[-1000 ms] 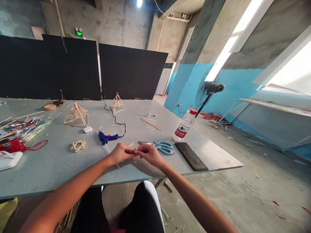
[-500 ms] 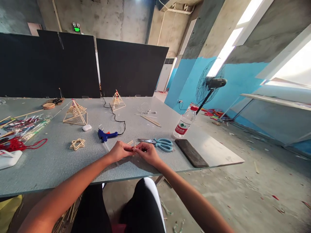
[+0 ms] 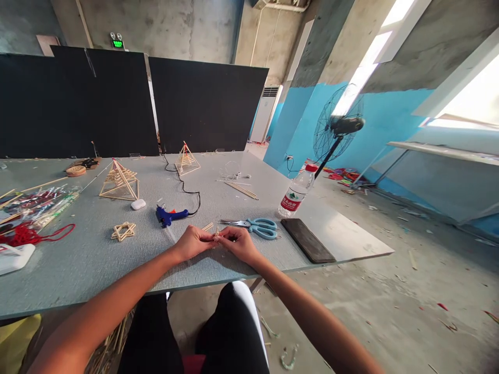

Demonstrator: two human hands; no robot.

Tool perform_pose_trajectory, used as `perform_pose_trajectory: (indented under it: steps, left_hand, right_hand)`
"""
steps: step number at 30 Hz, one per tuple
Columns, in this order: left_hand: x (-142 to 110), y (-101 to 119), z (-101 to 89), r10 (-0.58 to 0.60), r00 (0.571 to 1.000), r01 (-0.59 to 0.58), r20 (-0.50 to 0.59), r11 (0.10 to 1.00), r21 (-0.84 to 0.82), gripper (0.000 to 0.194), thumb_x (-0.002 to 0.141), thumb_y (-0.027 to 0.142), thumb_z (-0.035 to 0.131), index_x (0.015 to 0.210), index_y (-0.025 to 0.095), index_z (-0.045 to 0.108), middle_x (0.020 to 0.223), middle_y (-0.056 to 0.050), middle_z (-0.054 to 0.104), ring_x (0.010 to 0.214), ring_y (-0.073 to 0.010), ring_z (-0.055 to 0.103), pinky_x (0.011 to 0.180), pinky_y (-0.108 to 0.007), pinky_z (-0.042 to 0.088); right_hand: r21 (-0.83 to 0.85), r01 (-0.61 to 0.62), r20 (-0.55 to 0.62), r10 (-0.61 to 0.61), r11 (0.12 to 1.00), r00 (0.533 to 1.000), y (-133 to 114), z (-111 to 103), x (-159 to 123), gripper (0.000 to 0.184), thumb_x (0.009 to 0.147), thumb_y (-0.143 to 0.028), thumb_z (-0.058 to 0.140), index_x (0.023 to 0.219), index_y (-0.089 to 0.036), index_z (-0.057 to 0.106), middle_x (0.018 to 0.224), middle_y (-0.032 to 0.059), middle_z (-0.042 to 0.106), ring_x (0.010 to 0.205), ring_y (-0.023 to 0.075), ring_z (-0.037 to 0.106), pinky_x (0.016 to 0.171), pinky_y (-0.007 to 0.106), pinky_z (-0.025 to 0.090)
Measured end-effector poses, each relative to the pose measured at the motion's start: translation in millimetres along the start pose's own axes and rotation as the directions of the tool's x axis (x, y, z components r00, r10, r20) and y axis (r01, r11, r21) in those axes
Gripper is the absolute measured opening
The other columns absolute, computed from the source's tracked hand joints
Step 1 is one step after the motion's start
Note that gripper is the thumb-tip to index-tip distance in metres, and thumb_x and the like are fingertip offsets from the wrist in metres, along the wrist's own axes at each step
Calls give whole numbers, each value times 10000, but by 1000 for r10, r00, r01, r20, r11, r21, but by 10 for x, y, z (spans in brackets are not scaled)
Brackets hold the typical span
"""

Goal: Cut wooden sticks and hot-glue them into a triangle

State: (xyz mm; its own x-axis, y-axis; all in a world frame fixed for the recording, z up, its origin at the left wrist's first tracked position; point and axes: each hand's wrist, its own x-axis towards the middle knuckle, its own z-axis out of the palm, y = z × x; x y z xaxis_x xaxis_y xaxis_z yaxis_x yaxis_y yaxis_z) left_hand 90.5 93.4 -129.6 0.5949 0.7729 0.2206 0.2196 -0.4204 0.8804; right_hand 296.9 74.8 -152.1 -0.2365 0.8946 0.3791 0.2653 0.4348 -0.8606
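Observation:
Close to the table's front edge, my left hand (image 3: pixel 194 242) and my right hand (image 3: pixel 238 244) meet, thumbs and fingers pinched together. Between their fingertips is a small piece made of thin wooden sticks (image 3: pixel 217 235), mostly covered by the fingers. A few short sticks (image 3: pixel 208 226) lie just behind my hands. Blue-handled scissors (image 3: pixel 262 228) rest right of them, blades pointing left. To the left, a blue glue gun (image 3: pixel 171 214) lies with a clear glue stick at its back end. A star made of sticks (image 3: pixel 123 231) lies farther left.
Two stick pyramids (image 3: pixel 119 182) (image 3: pixel 187 159) stand farther back. A black phone (image 3: pixel 307 240) and a water bottle (image 3: pixel 297 192) are on the right. Red yarn (image 3: pixel 27 232) and plastic-wrapped materials lie at the left. Loose sticks (image 3: pixel 241 190) and a white earphone case (image 3: pixel 138 204) are also on the table (image 3: pixel 89 270).
The view has shifted slightly. Both hands stay together at the same spot with the small stick piece, which shows a little more above the fingertips.

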Motion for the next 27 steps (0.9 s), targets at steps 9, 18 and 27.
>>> perform_pose_trajectory:
  steps: [9, 18, 27]
  left_hand:
    - [18, -27, 3, -10, 1000, 10, 9, 999, -31, 405, 838, 515, 720, 907, 130, 828, 764, -60, 753, 734, -225, 646, 639, -282, 436]
    - [30, 6, -48, -38, 999, 39, 23, 998, -45, 358, 787, 493, 765, 795, 139, 820, 659, -14, 720, 615, -161, 595, 582, -253, 367]
    - [30, -45, -25, -25, 1000, 25, -15, 1000, -13, 399, 797, 529, 748, 900, 154, 833, 747, -41, 768, 711, -227, 650, 613, -281, 441]
  right_hand:
    - [16, -19, -4, 19, 1000, 1000, -120, 7, 0, 408, 843, -574, 698, 766, -174, 692, 586, 3, 593, 509, 106, 458, 496, 247, 335]
    - [-11, 5, -18, -5, 1000, 1000, -67, 46, 16, 434, 833, -609, 694, 795, -177, 713, 653, 26, 640, 577, 126, 501, 531, 258, 360]
    - [-9, -3, -23, 3, 1000, 1000, -58, 34, 16, 443, 838, -614, 690, 807, -174, 726, 610, 13, 618, 524, 113, 466, 499, 252, 328]
